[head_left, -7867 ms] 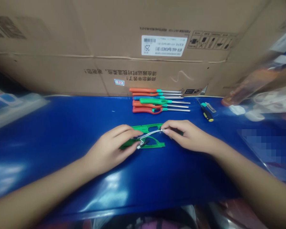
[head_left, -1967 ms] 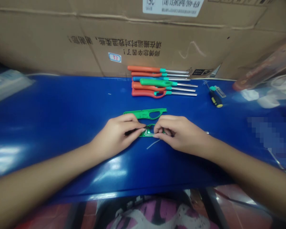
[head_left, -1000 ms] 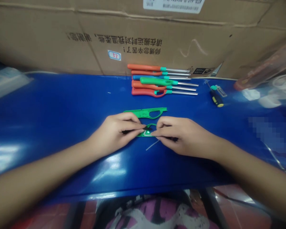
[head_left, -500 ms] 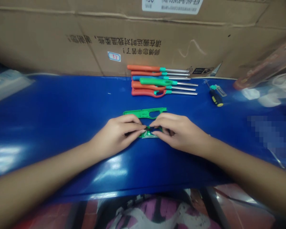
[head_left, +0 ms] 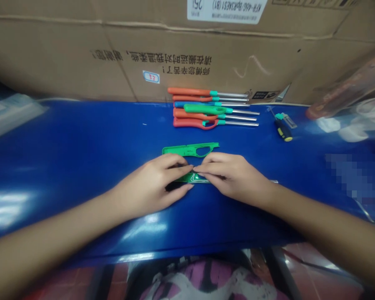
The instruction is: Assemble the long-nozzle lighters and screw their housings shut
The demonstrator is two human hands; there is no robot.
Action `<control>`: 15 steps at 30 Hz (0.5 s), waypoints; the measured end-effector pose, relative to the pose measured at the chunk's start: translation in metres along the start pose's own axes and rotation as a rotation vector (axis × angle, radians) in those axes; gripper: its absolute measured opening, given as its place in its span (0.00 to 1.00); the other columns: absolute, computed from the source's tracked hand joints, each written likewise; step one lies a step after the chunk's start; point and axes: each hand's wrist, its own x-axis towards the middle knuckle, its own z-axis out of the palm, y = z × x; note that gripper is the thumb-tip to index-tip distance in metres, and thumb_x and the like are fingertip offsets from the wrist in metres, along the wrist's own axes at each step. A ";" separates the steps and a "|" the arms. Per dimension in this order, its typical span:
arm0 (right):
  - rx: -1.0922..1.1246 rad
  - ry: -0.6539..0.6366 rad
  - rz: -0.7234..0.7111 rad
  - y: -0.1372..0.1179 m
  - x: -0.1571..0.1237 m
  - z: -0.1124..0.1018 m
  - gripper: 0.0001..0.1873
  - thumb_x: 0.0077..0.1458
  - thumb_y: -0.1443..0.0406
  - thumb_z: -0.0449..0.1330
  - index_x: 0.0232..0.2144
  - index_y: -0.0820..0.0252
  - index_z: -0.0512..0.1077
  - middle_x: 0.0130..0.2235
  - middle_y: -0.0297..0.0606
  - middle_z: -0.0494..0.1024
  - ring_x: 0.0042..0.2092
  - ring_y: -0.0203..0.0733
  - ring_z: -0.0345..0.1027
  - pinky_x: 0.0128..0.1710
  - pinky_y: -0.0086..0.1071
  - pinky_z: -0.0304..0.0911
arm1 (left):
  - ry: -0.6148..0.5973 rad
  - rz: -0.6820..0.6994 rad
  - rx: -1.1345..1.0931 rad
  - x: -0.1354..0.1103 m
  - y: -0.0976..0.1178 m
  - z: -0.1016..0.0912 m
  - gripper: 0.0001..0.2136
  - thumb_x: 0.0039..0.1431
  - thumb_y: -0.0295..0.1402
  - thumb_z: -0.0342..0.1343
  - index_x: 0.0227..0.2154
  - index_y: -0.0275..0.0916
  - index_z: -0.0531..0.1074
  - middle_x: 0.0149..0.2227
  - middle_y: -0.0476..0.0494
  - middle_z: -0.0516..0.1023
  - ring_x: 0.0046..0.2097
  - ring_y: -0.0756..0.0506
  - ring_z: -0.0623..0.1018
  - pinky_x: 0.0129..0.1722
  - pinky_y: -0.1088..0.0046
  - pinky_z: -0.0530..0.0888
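A green lighter half with a thin white wire lies low over the blue table, mostly covered by both hands. My left hand grips its left part, index fingertip at the far edge and thumb on the near side. My right hand closes on its right part, fingertips pinched by the trigger area; anything small between them is hidden. A metal tip shows past my right wrist. Just beyond my hands lies an empty green handle shell, inner side up, with a trigger opening.
Several long-necked lighters in orange, red, blue and green lie in a stack before a big cardboard box. A black and yellow screwdriver rests right of them on the blue table. White items sit farther right.
My left thumb has moved down, away from the index finger. Both hands' fingertips have come closer together over the lighter half. The view has shifted slightly.
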 end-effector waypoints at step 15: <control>-0.026 -0.097 0.036 0.001 -0.001 -0.004 0.14 0.66 0.72 0.54 0.47 0.62 0.79 0.44 0.42 0.80 0.42 0.39 0.75 0.43 0.32 0.69 | 0.033 0.087 0.132 -0.005 -0.002 0.004 0.13 0.70 0.33 0.55 0.52 0.33 0.76 0.45 0.37 0.79 0.45 0.42 0.79 0.46 0.62 0.79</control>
